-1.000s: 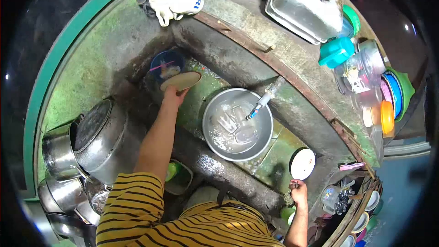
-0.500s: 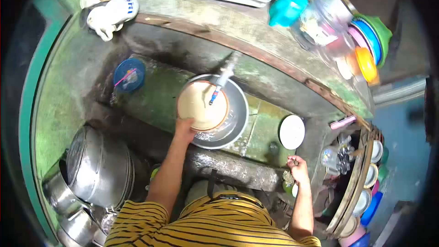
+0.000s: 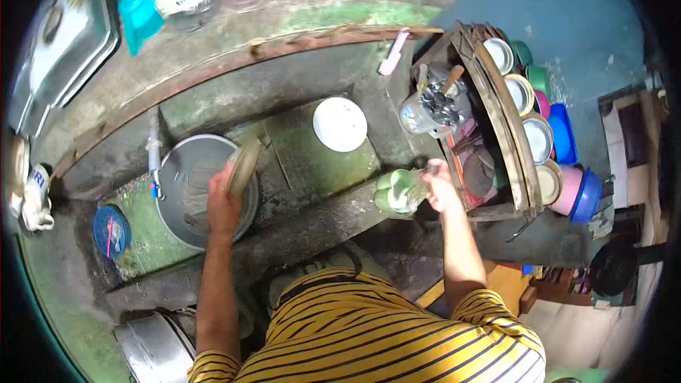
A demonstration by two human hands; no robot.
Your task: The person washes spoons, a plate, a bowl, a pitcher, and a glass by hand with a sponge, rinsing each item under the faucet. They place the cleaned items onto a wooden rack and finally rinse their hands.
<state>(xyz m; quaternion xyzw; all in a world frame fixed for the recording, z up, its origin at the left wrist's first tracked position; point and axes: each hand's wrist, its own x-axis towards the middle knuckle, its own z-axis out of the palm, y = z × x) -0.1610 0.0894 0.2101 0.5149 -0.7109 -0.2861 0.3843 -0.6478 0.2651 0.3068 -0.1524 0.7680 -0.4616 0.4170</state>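
My left hand (image 3: 223, 202) grips a plate (image 3: 245, 165) by its rim. The plate is tilted nearly edge-on over a large grey basin (image 3: 186, 157) with some water in it. At the right, my right hand (image 3: 443, 186) has its fingers closed on a pale, mesh-like scouring pad (image 3: 418, 195), partly hidden by the fingers. That pad is beside a green soap container (image 3: 392, 190) with white contents, on the sink ledge. A white plate (image 3: 340, 124) lies on the sink floor between my hands.
A tap (image 3: 154, 145) reaches over the basin's left rim. A blue bowl (image 3: 112, 232) with a pink item sits at far left. On the right stand a container of spoons (image 3: 433, 108) and a wooden rack (image 3: 496, 113) with bowls behind. Metal pots (image 3: 154, 347) are at lower left.
My view has turned to the right. The plate in my left hand has gone from lying face-up under the tap to tilted on edge. My right hand has moved to the green container.
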